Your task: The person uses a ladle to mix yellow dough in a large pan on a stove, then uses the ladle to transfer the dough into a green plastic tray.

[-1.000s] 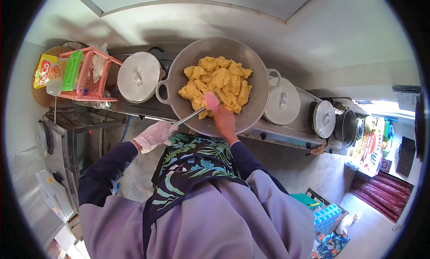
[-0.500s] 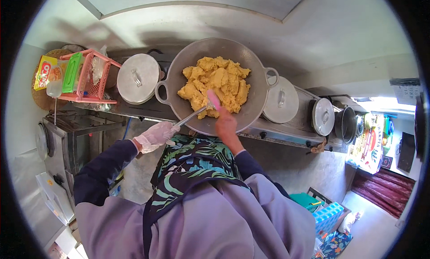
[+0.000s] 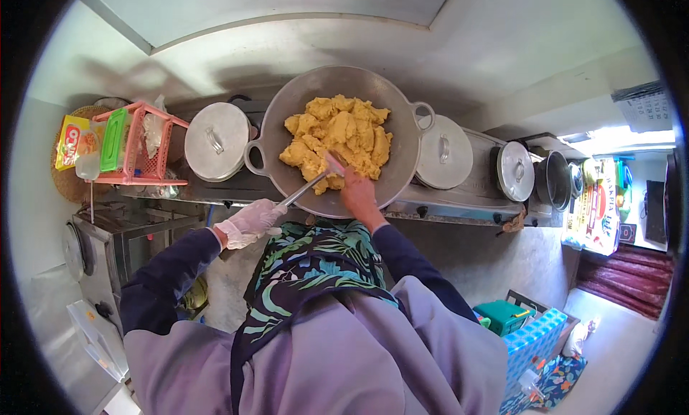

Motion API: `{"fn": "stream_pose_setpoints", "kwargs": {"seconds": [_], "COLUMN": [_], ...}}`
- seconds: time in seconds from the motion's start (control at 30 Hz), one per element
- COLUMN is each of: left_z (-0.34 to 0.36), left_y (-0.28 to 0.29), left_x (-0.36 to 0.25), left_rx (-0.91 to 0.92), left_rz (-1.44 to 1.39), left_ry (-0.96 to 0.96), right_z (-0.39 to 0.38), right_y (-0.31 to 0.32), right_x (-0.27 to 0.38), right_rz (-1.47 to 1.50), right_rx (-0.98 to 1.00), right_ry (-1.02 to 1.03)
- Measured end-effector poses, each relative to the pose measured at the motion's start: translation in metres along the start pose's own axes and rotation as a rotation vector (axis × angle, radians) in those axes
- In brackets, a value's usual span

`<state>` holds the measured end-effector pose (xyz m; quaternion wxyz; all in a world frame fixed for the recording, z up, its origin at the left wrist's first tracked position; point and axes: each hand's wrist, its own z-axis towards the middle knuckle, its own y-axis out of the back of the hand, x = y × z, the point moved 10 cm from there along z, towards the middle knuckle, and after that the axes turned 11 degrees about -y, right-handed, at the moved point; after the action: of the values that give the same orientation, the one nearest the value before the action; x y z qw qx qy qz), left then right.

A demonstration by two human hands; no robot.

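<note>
Right inside the wide metal wok (image 3: 402, 148) sits a lumpy heap of yellow mash (image 3: 348, 130), and the head of a metal-handled utensil (image 3: 305, 189) rests over its near side. The gloved left hand (image 3: 251, 221) is wrapped around the handle, just outside the near rim. The bare right hand (image 3: 359, 195) is curled at the utensil's head, beside a pinkish blade (image 3: 333, 162); it seems to grip a scraper, though blur hides exactly what the fingers pinch. For this scraping, a firm left grip and short strokes aimed down at the heap look best, with the head well inside the rim so that loose bits drop into the wok.

Around it, the wok's loop handles jut out close to a lidded pot (image 3: 217, 139) on the left and a flat metal lid (image 3: 444, 157) on the right, leaving little room for a sideways shove. Farther along the counter (image 3: 482, 178) stand a smaller lid (image 3: 515, 172) and a dark open pot (image 3: 553, 180). Leftward are a pink plastic rack (image 3: 154, 169), a green-lidded box (image 3: 113, 140) and a yellow packet (image 3: 69, 137), all clear of the hands.
</note>
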<state>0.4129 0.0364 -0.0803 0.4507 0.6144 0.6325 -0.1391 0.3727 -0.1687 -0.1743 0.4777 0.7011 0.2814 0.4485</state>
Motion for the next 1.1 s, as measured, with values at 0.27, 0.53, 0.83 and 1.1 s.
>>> {"fn": "stream_pose_setpoints", "kwargs": {"seconds": [0.27,0.53,0.83,1.1], "left_z": [-0.017,-0.047,-0.009,0.005], "left_y": [-0.002,-0.04,-0.081,-0.046], "left_x": [-0.001,-0.023,-0.031,-0.004], "left_rx": [0.064,0.111,0.316,-0.108], "left_rz": [-0.13,-1.163,-1.757,-0.862], "left_ry": [0.137,0.372,0.311,0.088], "right_z": [0.022,-0.047,-0.009,-0.059], "right_y": [0.022,0.076,0.036,0.04], "right_x": [-0.024,0.035,-0.019,0.026], "right_rz": [-0.018,0.27,0.248,0.103], "right_rx": [-0.04,-0.251,-0.151,0.184], "right_ry": [-0.05,0.044,-0.166,-0.124]}}
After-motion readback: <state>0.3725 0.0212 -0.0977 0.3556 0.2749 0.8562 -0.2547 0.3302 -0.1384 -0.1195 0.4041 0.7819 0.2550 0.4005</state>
